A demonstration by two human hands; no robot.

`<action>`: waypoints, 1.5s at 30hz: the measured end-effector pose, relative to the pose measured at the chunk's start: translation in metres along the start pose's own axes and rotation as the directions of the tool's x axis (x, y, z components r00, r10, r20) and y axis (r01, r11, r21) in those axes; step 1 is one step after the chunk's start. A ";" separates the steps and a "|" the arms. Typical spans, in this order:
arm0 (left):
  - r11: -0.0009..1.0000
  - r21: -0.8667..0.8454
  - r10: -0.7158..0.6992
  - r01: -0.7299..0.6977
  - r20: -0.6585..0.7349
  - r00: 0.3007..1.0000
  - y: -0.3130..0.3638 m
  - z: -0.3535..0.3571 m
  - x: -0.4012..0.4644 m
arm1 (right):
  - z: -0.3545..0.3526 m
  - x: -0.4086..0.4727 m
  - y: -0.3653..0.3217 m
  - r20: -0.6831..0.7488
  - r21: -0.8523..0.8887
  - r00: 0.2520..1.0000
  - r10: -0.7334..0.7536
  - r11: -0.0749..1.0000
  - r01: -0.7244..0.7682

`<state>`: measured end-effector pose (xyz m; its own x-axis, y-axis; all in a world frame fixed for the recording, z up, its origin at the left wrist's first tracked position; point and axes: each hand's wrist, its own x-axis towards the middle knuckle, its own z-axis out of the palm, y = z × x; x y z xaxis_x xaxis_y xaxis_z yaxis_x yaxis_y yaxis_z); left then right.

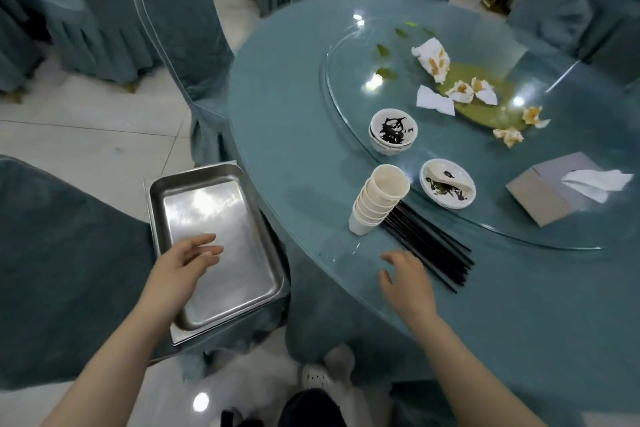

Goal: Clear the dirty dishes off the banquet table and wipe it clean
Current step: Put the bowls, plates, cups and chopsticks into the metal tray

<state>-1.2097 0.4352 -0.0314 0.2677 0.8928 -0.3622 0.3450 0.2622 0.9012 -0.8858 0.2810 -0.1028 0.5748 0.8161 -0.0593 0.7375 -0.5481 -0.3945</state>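
Both hands are open and hold nothing: the left hand (192,258) over the empty metal tray (221,314), the right hand (407,276) on the table (294,135) beside the black chopsticks (433,246). Clearing is just starting, I think. Next, grab the chopsticks, then the stacked paper cups (377,199) and dirty bowls (393,132) farther back.

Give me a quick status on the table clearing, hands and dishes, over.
Left hand open over the empty metal tray. Right hand open, beside the black chopsticks. Cup stack, dirty bowls and plate still on table. Nothing blocking.
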 end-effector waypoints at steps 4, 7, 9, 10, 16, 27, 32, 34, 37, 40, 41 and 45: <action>0.999 0.001 -0.049 0.049 0.005 0.999 -0.021 -0.026 -0.002 | 0.028 -0.021 -0.041 0.072 0.078 0.997 -0.040 0.996 0.035; 0.995 -0.022 -0.102 0.101 -0.027 0.994 -0.039 -0.042 0.001 | 0.052 -0.025 -0.075 0.179 0.132 0.981 -0.072 0.990 0.049; 0.990 -0.032 -0.139 0.138 -0.042 0.989 -0.053 -0.050 0.005 | 0.070 -0.023 -0.095 0.274 0.159 0.958 -0.082 0.986 0.039; 0.987 -0.038 -0.158 0.156 -0.048 0.986 -0.060 -0.053 0.008 | 0.079 -0.020 -0.103 0.317 0.168 0.944 -0.089 0.985 0.036; 0.957 -0.101 -0.283 0.272 -0.114 0.952 -0.108 -0.064 0.039 | 0.156 0.015 -0.131 0.574 0.232 0.819 0.014 0.956 -0.179; 0.853 -0.081 -0.517 0.516 0.018 0.856 -0.206 -0.029 0.089 | 0.299 0.034 -0.113 0.858 0.161 0.278 0.432 0.287 -0.944; 0.824 -0.055 -0.564 0.565 0.024 0.825 -0.236 -0.028 0.102 | 0.335 0.040 -0.102 0.917 0.147 0.105 0.385 -0.081 -0.986; 0.820 -0.056 -0.569 0.569 0.017 0.822 -0.241 -0.031 0.102 | 0.345 0.041 -0.101 0.934 0.163 0.089 0.347 -0.191 -0.968; 0.810 -0.059 -0.584 0.583 0.001 0.811 -0.248 -0.034 0.101 | 0.358 0.042 -0.104 0.945 0.191 0.100 0.311 -0.278 -0.941; 0.808 -0.043 -0.589 0.588 0.001 0.808 -0.250 -0.036 0.095 | 0.362 0.038 -0.111 0.936 0.236 0.128 0.327 -0.315 -0.919; 0.807 -0.040 -0.589 0.589 0.006 0.808 -0.249 -0.037 0.093 | 0.361 0.037 -0.114 0.930 0.251 0.140 0.339 -0.311 -0.916; 0.808 -0.036 -0.588 0.588 0.020 0.809 -0.243 -0.040 0.083 | 0.351 0.035 -0.130 0.907 0.279 0.148 0.395 -0.301 -0.912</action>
<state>-1.3076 0.4600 -0.2709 0.0322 0.5608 -0.8274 0.4042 0.7497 0.5239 -1.0862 0.4454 -0.3750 0.0545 0.0702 -0.9960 -0.8449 -0.5284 -0.0835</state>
